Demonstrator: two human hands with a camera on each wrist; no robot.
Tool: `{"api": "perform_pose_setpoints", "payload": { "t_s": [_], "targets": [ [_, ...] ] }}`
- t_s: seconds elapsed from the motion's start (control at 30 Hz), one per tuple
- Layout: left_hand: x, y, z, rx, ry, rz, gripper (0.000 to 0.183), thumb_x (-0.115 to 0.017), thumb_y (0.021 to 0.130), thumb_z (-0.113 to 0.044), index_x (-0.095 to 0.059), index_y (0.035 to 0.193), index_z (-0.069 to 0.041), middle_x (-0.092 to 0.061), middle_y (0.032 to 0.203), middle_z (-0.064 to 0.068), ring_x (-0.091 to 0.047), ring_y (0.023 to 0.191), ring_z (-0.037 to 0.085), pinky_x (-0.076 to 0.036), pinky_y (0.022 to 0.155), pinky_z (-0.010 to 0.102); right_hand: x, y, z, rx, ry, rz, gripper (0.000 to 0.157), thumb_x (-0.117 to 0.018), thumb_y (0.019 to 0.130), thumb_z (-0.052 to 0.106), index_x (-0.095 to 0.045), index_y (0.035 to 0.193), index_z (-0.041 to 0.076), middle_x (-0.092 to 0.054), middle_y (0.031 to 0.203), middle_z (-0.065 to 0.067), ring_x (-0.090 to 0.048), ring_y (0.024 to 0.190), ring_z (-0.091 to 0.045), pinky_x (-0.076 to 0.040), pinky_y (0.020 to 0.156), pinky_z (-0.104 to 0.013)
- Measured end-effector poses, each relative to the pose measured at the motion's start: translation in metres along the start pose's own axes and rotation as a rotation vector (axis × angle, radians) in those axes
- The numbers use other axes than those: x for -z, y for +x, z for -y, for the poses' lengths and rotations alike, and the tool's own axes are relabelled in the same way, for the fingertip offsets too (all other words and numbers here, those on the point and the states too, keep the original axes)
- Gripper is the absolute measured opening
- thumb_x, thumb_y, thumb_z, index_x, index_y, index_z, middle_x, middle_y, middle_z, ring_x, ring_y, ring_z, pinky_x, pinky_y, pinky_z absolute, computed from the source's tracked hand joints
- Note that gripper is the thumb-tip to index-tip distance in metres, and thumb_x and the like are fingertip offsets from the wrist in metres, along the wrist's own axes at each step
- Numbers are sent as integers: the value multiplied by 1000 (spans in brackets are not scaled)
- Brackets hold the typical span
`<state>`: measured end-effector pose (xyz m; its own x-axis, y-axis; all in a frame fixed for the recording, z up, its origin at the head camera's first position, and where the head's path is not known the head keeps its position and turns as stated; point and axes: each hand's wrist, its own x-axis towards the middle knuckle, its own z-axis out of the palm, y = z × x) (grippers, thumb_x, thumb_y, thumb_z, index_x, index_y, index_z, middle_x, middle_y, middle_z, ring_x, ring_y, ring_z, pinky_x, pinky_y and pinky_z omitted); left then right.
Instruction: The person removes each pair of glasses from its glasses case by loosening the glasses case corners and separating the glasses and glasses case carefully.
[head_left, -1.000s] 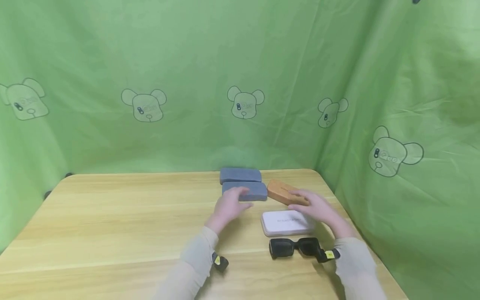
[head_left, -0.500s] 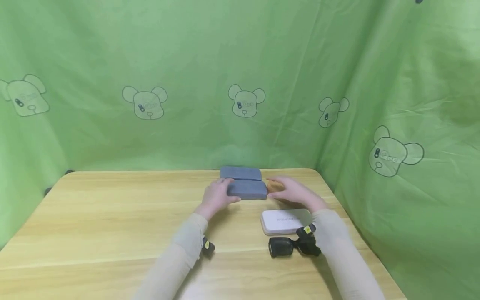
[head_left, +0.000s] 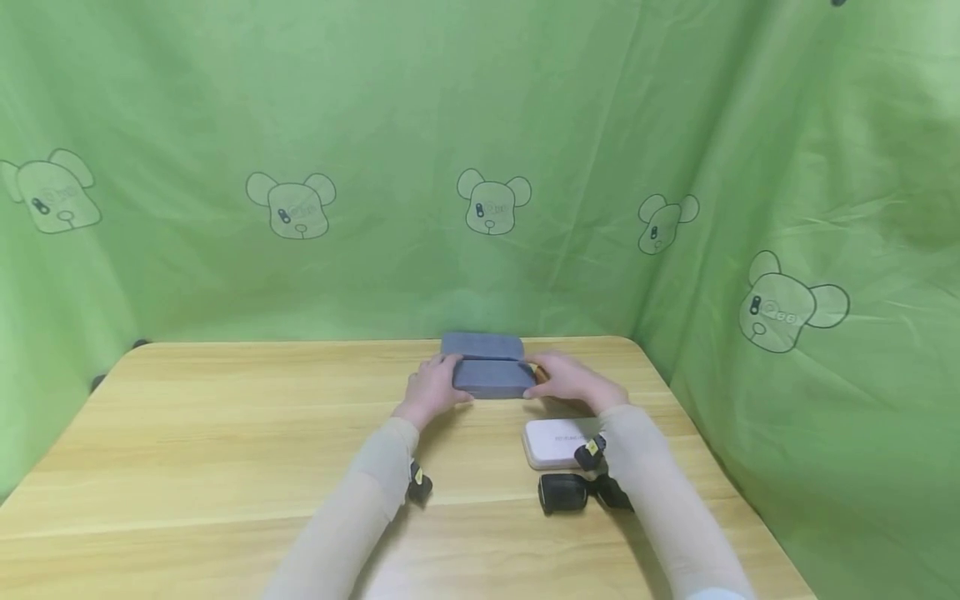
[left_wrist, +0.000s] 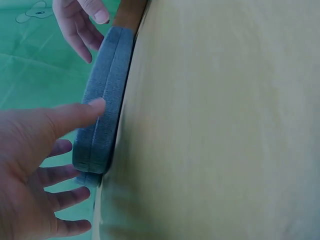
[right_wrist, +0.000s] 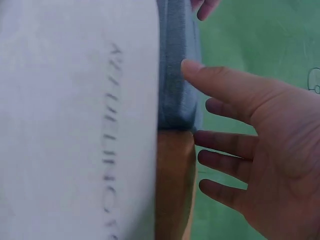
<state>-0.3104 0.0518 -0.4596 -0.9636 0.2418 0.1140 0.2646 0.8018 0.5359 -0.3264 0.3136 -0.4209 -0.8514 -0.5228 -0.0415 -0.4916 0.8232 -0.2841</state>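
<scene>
Bracketing a blue-grey, oblong, fabric-textured case (head_left: 493, 379) with our left hand (head_left: 431, 390) and right hand (head_left: 568, 379), we stood it near the back of the pale wood-grain bench (head_left: 225, 433).

Our fingers were spread and fairly straight, left hand at the left end, right hand at the right, each thumb at the front face; we could not tell how firmly either pressed. A second blue-grey oblong case (head_left: 482, 345) lay just behind, and an orange-brown case (right_wrist: 172, 185) sat against the right end, mostly hidden by our right hand. Nearer us lay a white rectangular case with dark lettering (head_left: 555, 442), then black sunglasses (head_left: 562, 493), both partly covered by our right forearm.
</scene>
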Motion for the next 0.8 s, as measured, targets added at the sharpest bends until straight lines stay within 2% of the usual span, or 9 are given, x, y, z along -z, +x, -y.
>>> {"api": "perform_pose_setpoints", "payload": {
  "t_s": [0.17, 0.47, 0.7, 0.8],
  "targets": [
    [-3, 3, 1, 14, 44, 23, 85, -85, 72, -32, -45, 144, -14, -49, 146, 16, -50, 127, 40, -44, 103, 57, -4, 4, 3, -4, -71, 13, 69, -77, 82, 30, -50, 138, -1, -56, 137, -24, -52, 126, -41, -39, 111, -54],
    [-5, 5, 2, 3, 99, -15, 79, -85, 72, -29, -49, 141, -11, -54, 141, 17, -54, 124, 39, -42, 105, 54, -7, 11, 18, -84, -135, -14, 74, -82, 76, 22, -50, 140, 5, -57, 134, -25, -54, 122, -42, -42, 108, -56],
    [-7, 5, 2, 10, 110, -34, 79, -86, 72, -30, -50, 140, -11, -55, 140, 16, -53, 125, 37, -38, 109, 54, -11, 17, 29, -138, -259, -25, 76, -84, 73, 26, -51, 139, 7, -59, 128, -25, -53, 120, -40, -41, 108, -54],
    [-7, 4, 2, 8, 110, -39, 79, -85, 72, -30, -51, 140, -11, -55, 140, 16, -53, 125, 37, -37, 110, 55, -11, 18, 30, -151, -274, -21, 74, -83, 74, 27, -52, 139, 8, -58, 128, -25, -52, 120, -39, -40, 108, -55]
  ]
}}
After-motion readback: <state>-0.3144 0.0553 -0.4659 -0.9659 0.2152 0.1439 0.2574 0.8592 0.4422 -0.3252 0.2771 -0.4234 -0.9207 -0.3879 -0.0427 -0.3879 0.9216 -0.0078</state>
